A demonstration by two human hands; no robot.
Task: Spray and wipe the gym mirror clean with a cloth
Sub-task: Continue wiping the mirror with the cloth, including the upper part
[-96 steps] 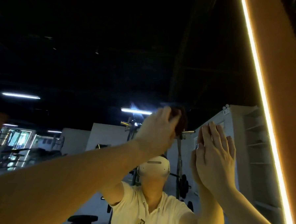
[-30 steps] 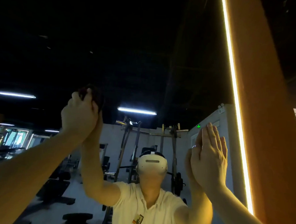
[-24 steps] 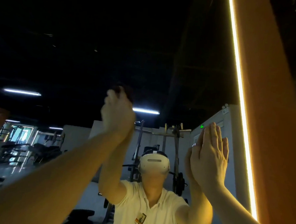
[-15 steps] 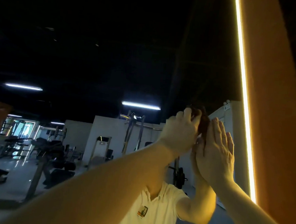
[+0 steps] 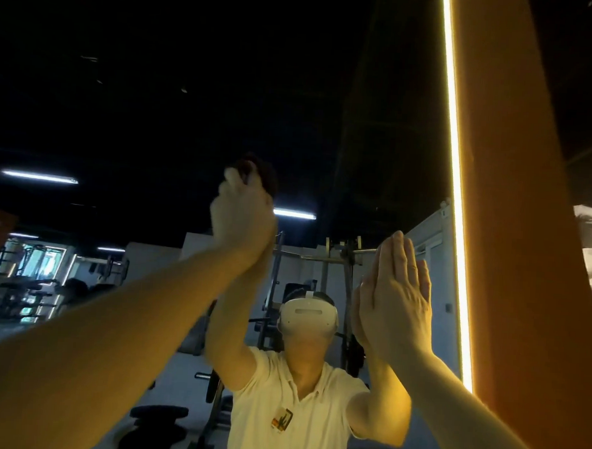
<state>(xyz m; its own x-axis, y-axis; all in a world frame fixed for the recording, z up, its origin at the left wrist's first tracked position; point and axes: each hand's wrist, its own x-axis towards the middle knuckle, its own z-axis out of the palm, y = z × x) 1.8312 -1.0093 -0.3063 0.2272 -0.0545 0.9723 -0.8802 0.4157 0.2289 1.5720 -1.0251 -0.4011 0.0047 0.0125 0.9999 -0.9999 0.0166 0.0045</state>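
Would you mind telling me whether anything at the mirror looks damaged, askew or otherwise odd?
Nothing stands out. The left hand grips the dark cloth against the mirror, the right hand lies flat on it; no cracks show.

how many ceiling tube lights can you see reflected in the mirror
4. A bright tube light upper left; another beside the left hand gripping the cloth; two dim ones low left. More may be hidden.
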